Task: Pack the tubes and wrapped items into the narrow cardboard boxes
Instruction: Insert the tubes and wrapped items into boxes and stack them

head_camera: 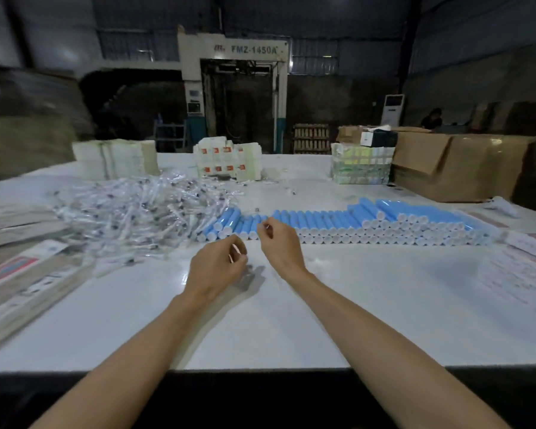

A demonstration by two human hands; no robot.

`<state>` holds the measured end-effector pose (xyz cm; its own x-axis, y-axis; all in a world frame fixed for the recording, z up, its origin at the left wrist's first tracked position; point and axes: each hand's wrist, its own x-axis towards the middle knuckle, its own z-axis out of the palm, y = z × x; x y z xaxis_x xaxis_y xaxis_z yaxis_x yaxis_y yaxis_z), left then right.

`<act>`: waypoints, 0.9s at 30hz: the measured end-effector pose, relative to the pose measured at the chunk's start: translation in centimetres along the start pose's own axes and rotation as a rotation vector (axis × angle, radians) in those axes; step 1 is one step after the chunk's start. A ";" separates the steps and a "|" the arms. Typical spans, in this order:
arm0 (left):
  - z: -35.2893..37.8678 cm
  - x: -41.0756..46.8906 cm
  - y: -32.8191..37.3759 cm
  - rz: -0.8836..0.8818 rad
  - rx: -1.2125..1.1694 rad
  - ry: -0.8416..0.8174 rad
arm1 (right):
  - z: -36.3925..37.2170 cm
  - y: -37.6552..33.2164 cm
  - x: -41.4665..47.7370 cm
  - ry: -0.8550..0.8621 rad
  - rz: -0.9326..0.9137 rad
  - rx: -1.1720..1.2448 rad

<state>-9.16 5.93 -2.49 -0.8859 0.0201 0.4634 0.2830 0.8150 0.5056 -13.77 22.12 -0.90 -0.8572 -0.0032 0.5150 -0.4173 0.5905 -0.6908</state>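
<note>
At nine o'clock on the white table (pixel 291 320) lay flat narrow cardboard boxes (pixel 28 280), their print too blurred to read, and at ten o'clock a heap of clear-wrapped items (pixel 130 209). The left hand (pixel 215 267) and right hand (pixel 280 243) hovered at centre, fingers loosely curled, apparently gripping nothing. The right hand was just before the blue tubes (pixel 353 222), ranged from twelve to two o'clock. Taking a tube from the loose left end looked wisest, sparing the stack. Far off at twelve o'clock, a machine (pixel 248 50) read "FMZ-1450A".

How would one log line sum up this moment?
left hand, right hand: curled over table, hold unclear | blue tubes: stacked ahead | wrapped items: heaped left
</note>
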 end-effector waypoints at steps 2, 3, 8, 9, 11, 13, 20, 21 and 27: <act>-0.5 0.2 -0.5 -0.047 0.028 0.013 | 2.3 0.8 -0.1 -0.027 0.035 0.046; -0.8 0.4 -0.9 -0.065 0.041 0.022 | 2.9 1.4 0.0 -0.039 0.040 0.054; -5.1 0.7 -3.8 -0.130 0.207 0.129 | 3.8 3.6 0.9 -0.092 0.098 0.128; -6.4 0.6 -4.7 -0.132 0.287 0.157 | 3.9 3.7 1.0 -0.094 0.105 0.147; -9.5 0.2 -6.6 -0.178 0.476 0.200 | 4.3 3.8 1.2 -0.093 0.096 0.164; -12.9 -0.4 -8.8 -0.312 0.668 0.220 | 4.5 3.8 1.2 -0.101 0.084 0.184; -20.2 -4.9 -16.2 -0.663 0.953 0.101 | 4.2 3.4 1.0 -0.136 0.091 0.248; -20.3 -5.3 -16.8 -0.662 0.970 0.076 | 4.2 3.3 0.9 -0.139 0.091 0.248; -20.3 -5.7 -17.2 -0.584 0.987 0.064 | 3.8 3.1 0.7 -0.144 0.099 0.254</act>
<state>-1.53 -19.99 0.98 -0.7587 -0.5171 0.3963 -0.6016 0.7895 -0.1216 -16.79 20.88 -4.62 -0.9237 -0.0809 0.3745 -0.3765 0.3727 -0.8482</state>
